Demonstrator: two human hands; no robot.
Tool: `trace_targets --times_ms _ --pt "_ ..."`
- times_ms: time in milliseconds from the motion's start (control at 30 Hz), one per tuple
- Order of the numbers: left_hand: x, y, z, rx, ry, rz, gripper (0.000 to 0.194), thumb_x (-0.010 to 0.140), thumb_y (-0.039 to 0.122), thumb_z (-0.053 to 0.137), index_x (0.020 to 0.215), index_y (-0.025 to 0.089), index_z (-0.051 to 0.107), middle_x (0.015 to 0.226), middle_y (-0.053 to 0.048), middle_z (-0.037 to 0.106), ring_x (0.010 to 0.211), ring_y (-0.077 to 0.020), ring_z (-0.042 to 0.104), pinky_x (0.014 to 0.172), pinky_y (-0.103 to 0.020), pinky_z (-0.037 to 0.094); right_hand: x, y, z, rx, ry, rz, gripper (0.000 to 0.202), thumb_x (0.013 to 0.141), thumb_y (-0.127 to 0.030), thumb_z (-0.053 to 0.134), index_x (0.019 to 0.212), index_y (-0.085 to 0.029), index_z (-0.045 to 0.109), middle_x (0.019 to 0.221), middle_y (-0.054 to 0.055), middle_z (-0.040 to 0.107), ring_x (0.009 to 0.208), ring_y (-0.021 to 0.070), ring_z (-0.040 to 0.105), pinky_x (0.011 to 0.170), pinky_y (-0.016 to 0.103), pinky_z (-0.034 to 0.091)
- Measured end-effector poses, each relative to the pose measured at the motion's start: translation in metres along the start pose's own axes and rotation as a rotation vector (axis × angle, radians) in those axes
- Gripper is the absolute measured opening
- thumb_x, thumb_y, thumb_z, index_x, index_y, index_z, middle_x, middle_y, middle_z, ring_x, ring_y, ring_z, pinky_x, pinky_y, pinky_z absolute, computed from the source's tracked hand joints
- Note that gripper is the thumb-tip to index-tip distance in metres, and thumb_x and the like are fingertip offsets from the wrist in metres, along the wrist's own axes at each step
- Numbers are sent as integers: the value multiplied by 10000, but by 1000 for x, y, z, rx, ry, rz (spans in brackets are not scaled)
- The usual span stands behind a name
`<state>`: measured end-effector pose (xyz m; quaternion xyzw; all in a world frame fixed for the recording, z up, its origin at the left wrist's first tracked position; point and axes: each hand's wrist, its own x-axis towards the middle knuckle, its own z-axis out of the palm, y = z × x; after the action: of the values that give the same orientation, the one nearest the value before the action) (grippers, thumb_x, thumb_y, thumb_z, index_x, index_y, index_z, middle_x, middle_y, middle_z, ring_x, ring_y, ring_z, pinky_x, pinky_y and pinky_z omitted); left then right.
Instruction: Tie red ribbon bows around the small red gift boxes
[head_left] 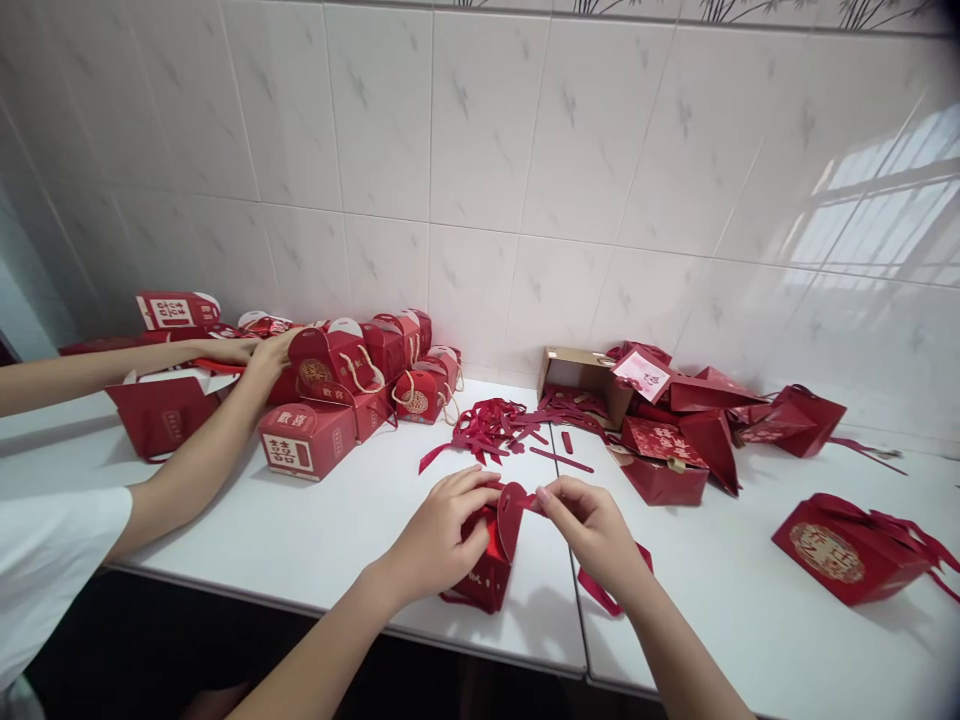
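Note:
A small red gift box (491,570) stands near the front edge of the white table, its rounded top flap upright. My left hand (442,530) is wrapped over the box's left side and top, fingers closed on it. At the right of the flap, my right hand (589,525) pinches a red ribbon between thumb and forefinger. The ribbon's tail (600,590) hangs below my right hand onto the table. Behind the box lies a pile of loose red ribbons (491,425).
Stacked red boxes (322,440) stand at the left, where another person's arms (202,470) reach among them. An open cardboard box (577,370) and folded red boxes (667,470) lie back right. A ribboned box (847,550) sits far right. A seam splits the table (360,540).

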<state>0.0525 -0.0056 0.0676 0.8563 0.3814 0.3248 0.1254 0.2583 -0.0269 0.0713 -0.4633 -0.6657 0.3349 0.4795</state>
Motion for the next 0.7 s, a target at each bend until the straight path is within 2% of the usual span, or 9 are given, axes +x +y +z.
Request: trace_targets --times_ms 233,367,433,500,567,633,700 --pt "7 5 3 -52 102 9 270 809 164 522 1025 228 669 1190 -72 615 1120 -234 563 985 -420 464 7 -3 10 -57 -2 -20 372 873 -473 505 749 -148 636 678 28 580 590 126 454 553 249 361" --pt "9 8 2 -98 104 -6 176 828 173 504 834 205 678 1131 -81 635 1050 -227 600 941 -408 489 10 -5 18 -90 -37 -29 350 885 -451 489 739 -157 609 673 19 573 569 121 440 538 248 355" --pt "10 8 0 -110 128 -11 182 845 183 489 777 199 657 1129 -86 631 1051 -227 599 927 -398 493 11 -5 20 -129 4 -60 289 890 -429 490 820 -173 604 783 33 609 649 143 505 599 260 405" --pt "10 9 -4 -104 190 5 180 860 188 480 802 200 650 1140 -89 618 1072 -227 585 935 -390 482 13 -5 22 -181 73 -128 245 886 -406 508 970 -197 604 970 58 616 867 187 556 772 307 443" --pt "11 10 -9 -79 286 46 171 868 185 480 842 199 648 1136 -90 608 1078 -220 577 942 -376 471 16 -9 23 -183 62 -197 259 884 -385 520 1072 -223 595 1118 69 581 1070 213 515 938 357 394" --pt "12 11 -14 -51 388 100 158 864 174 492 868 197 649 1110 -86 607 1046 -208 589 917 -353 479 19 -15 24 -101 -16 -222 241 885 -366 525 1067 -228 601 1130 62 588 1099 205 515 979 361 378" --pt "13 13 -16 -22 464 141 147 856 162 510 877 198 651 1067 -78 614 1003 -197 604 884 -333 492 22 -23 25 -1 -55 -215 204 877 -354 540 1011 -217 609 1069 52 624 1039 190 557 953 346 406"
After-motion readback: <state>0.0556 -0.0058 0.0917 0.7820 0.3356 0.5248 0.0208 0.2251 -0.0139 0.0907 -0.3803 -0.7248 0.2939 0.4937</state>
